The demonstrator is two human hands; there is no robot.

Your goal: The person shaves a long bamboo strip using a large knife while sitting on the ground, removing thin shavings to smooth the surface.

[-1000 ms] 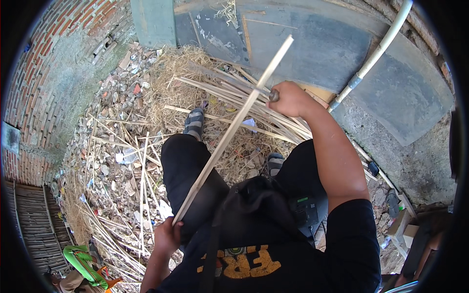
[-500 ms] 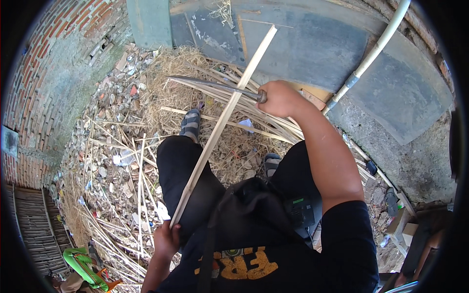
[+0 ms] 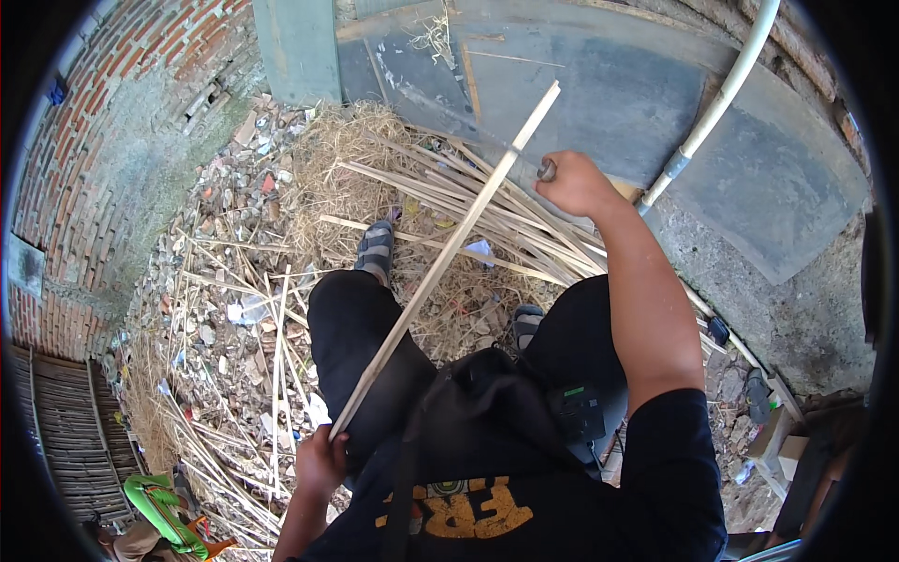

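My left hand (image 3: pixel 320 461) is closed around the near end of a long pale bamboo strip (image 3: pixel 440 267). The strip slants up and away to the right, passing over my left thigh. In my right hand (image 3: pixel 578 184) is the handle of a long knife (image 3: pixel 546 172). Its blade, smeared by motion, crosses the strip near the far end and points up to the left; whether it touches the strip I cannot tell.
Several cut strips (image 3: pixel 449 192) lie in a bundle beyond my feet, beside a heap of shavings (image 3: pixel 342 155). More strips (image 3: pixel 279 375) lie on the rubble at left. Grey panels (image 3: pixel 599 103) and a pale pipe (image 3: pixel 721 98) stand ahead. A person in green (image 3: pixel 164 506) is at lower left.
My right hand has moved slightly right, and the knife blade has swung to a steeper slant toward the strip's far end. The strip's far end sits lower and farther right.
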